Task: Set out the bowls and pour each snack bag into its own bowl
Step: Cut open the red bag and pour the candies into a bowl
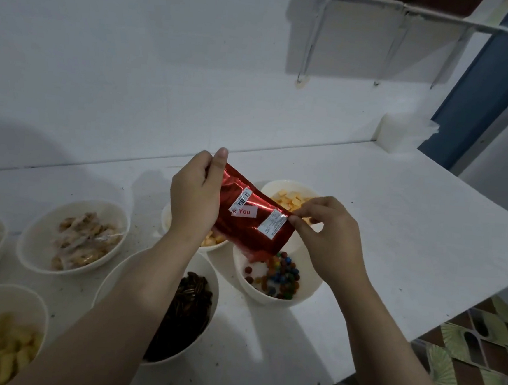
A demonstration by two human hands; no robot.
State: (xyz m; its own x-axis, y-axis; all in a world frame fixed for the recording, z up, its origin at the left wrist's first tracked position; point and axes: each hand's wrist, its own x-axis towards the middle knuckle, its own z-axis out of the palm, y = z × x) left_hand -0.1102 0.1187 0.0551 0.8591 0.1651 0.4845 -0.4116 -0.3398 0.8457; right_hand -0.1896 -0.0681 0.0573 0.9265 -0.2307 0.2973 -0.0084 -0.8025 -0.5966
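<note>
Your left hand [193, 199] grips the upper end of a red foil snack bag [252, 219], tilted mouth-down over the candy bowl [272, 294] on the white counter [395, 234]. Your right hand [328, 231] pinches the bag's edge above that bowl.

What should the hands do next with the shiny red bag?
Probably give the red bag a little shake. Both hands hold it tilted, its low end over the bowl of colourful candies, so some may remain inside, though I can't see in.
</note>
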